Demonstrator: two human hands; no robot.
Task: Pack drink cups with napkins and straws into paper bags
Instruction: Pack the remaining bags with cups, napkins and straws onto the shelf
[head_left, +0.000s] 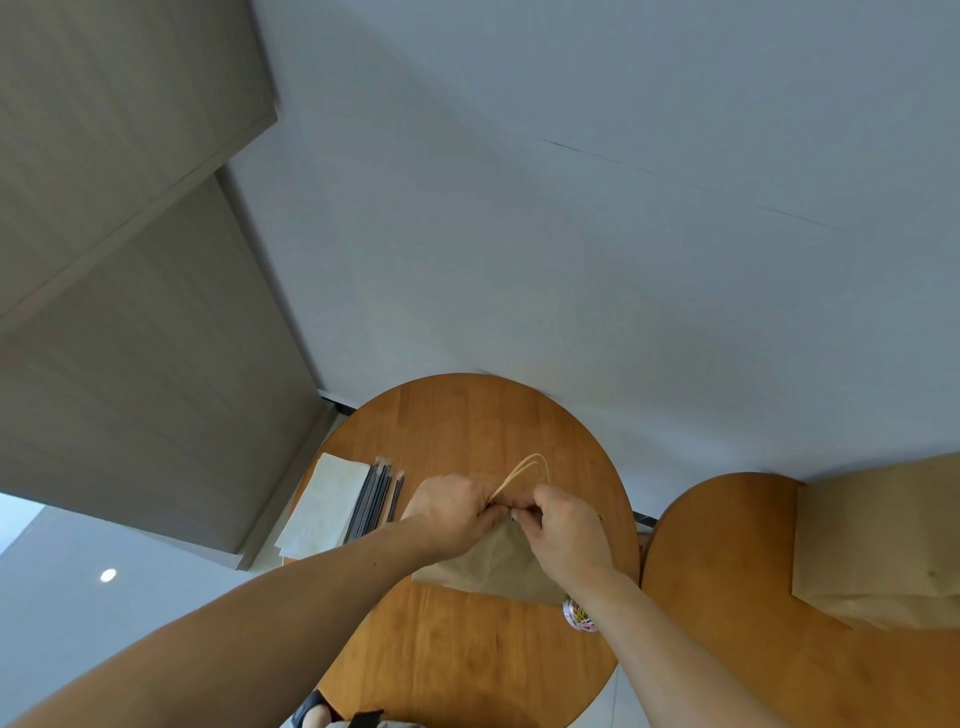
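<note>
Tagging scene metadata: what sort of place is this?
Likely a cafe-style or office packing corner indoors: round wooden table against a plain white wall, holding a stack of white paper napkins, black wrapped straws and a brown paper bag.

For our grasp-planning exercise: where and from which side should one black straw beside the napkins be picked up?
Take the lone straw lying slightly apart from the other straws, on the side away from the napkins. Probably pinch across its thin shaft from above: it lies flat on the table, with bare wood either side for fingertips.
</note>
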